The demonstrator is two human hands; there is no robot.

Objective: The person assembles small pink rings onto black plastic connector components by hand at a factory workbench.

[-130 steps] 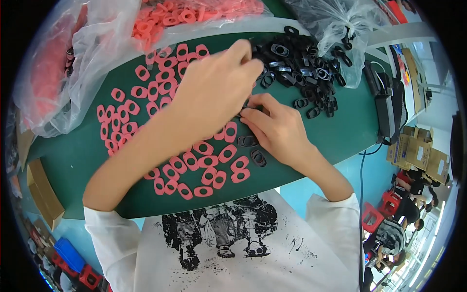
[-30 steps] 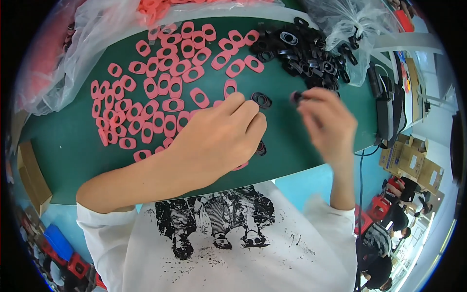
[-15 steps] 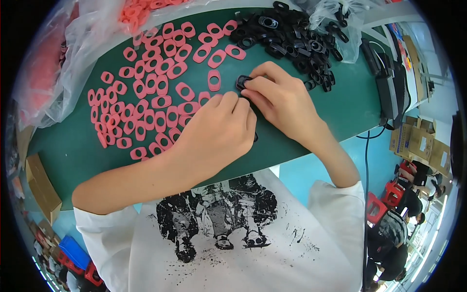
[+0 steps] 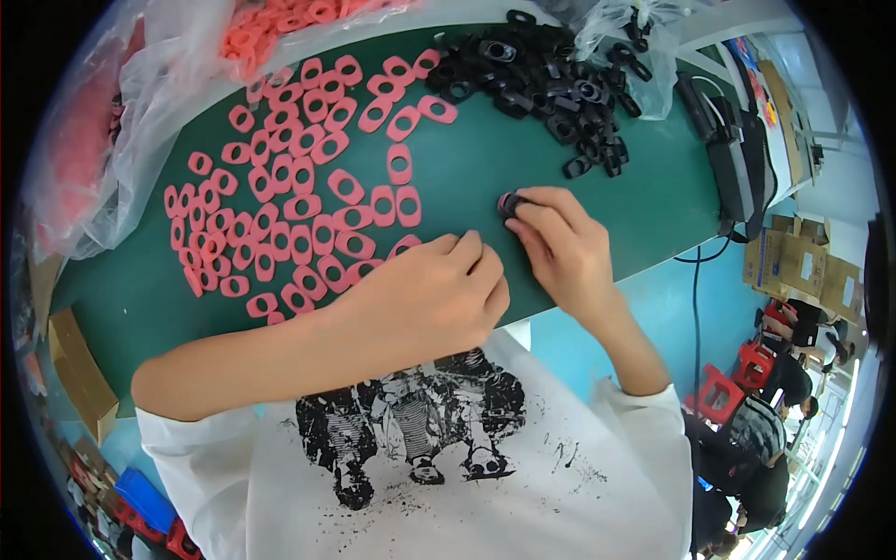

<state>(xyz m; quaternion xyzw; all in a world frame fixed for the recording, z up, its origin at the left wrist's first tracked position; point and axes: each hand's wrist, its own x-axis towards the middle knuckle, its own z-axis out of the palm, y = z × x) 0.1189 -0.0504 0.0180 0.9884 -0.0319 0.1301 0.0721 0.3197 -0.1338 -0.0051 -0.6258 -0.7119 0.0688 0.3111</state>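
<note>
Pink oval rings lie centre-left; at lower centre the left hand curls, its grip hidden; at centre-right, the right hand's fingertips pinch a black oval ring, now farther from the left hand.

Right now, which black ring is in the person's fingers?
The black ring pinched in the right hand; the other visible black rings lie farther off, mostly heaped together, untouched.

The left forearm slants inward and upward to a loosely curled left hand, knuckles up, its tips tucked out of sight. Opposite, the right forearm angles in, the right hand pinching with thumb and fingers.
</note>
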